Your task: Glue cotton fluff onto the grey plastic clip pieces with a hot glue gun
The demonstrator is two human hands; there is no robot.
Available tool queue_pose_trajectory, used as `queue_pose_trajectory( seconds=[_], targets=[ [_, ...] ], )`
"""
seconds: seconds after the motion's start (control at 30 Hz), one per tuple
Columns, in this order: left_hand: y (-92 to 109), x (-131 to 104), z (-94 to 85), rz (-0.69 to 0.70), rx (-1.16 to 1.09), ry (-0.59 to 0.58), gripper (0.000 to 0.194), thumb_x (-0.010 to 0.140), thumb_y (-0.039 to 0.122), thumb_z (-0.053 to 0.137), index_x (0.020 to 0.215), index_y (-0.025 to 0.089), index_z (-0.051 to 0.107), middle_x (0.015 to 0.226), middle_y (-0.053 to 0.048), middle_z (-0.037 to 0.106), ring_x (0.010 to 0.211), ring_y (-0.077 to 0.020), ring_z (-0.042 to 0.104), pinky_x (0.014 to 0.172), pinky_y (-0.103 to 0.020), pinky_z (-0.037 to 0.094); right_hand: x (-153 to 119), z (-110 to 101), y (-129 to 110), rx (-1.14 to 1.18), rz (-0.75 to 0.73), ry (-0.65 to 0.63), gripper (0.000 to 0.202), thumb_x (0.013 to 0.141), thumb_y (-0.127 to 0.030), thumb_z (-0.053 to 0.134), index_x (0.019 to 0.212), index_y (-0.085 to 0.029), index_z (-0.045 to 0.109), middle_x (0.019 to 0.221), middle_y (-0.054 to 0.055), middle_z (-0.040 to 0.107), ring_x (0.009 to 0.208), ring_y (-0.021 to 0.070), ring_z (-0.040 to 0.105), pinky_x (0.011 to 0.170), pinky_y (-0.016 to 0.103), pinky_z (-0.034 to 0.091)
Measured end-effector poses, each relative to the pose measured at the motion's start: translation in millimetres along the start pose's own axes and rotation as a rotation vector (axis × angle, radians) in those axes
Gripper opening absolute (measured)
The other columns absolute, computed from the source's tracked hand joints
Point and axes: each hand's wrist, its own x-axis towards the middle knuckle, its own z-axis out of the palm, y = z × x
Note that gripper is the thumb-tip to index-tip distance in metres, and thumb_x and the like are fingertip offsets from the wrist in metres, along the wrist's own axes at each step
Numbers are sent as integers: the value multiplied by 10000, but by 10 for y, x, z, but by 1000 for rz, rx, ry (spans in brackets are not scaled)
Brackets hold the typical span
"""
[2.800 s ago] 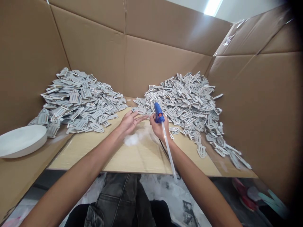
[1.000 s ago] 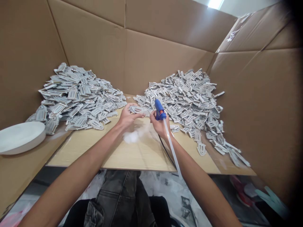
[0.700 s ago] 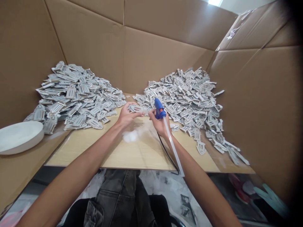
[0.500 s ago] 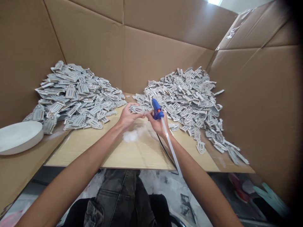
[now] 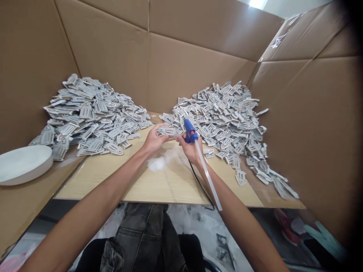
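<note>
Tall brown cardboard walls (image 5: 176, 71) fold around the light wooden bench (image 5: 159, 185) on three sides. Above the far wall's top edge a ceiling light (image 5: 256, 3) glows. Below the bench's near edge, crumpled plastic (image 5: 198, 226) covers the floor.

Glue gun (image 5: 189, 131) is bright blue with a little orange bit on it, and the glue stick (image 5: 208, 177) poking out the back is clear-ish white. The cutout piece (image 5: 166, 131) is pale grey with a lined, slotted pattern, same as both grey heaps, left pile (image 5: 90, 113) and right pile (image 5: 227, 113). Counter (image 5: 159, 185) is light wood grain, cardboard walls (image 5: 181, 68) plain brown, dish (image 5: 24, 164) white, fluffy tuft (image 5: 157, 163) white, cord (image 5: 198, 185) black, jeans (image 5: 141, 241) dark grey.
</note>
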Motion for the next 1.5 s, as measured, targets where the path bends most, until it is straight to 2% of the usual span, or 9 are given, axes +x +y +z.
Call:
queue_pose_trajectory(
  seconds=[0.2,0.43,0.6,0.8,0.9,1.03,1.17,1.33,1.5],
  targets=[
    [-64,-17,9,44,44,-144,448,755,117,702,1186,172,594,1007,-46,769,946,-195,762,1066,-518,584,-23,26,-10,-22,-23,24,265,832,-410,736,733,-229,570,701,-6,661,654,165,604,691,302,492],
    [-101,-24,17,46,86,-215,437,786,140,674,1210,179,577,1014,-31,752,937,-171,755,1063,-481,589,-29,45,-4,-55,-6,57,254,825,-418,730,766,-226,575,700,-20,647,635,155,572,683,299,479],
    [-75,-45,47,40,116,-192,411,781,150,700,1178,183,601,1045,-30,734,938,-164,743,1033,-444,605,-36,32,-37,-74,-25,48,231,824,-397,727,770,-220,590,698,-19,644,629,150,554,671,294,461],
    [-49,-55,39,-21,68,-78,385,740,197,798,1081,173,620,932,-23,723,864,-176,743,946,-432,638,-14,18,-45,7,-5,36,266,841,-391,712,719,-233,536,670,-28,603,632,149,555,675,288,475],
    [-36,-63,16,-23,94,-102,406,742,252,847,1092,184,654,893,-8,705,821,-177,750,910,-419,650,-4,14,-26,27,9,13,291,852,-409,700,710,-239,512,677,-28,595,631,147,549,668,285,491],
    [-51,-56,2,-25,82,-181,345,748,374,889,920,150,690,966,-52,731,855,-181,751,898,-389,656,-1,17,1,48,-12,5,305,854,-452,710,746,-240,518,728,-19,612,672,150,575,688,285,519],
    [-74,-38,-14,-35,95,-168,426,721,478,918,864,147,692,958,-62,752,815,-180,752,839,-359,658,-8,23,-25,31,1,-16,319,847,-470,705,745,-245,503,714,-16,603,658,153,571,679,290,520],
    [-65,-32,-28,-54,124,-161,475,692,523,934,846,151,683,942,-68,765,751,-192,763,773,-338,645,-11,26,-68,15,19,-23,325,832,-493,691,747,-252,489,723,2,615,668,167,580,666,300,519],
    [-28,-43,-19,-53,117,-152,482,660,515,953,807,152,671,879,-48,749,728,-186,751,779,-349,641,-1,8,-38,12,16,-30,309,844,-456,699,734,-248,499,698,-11,597,642,157,552,655,295,499]
  ],
)
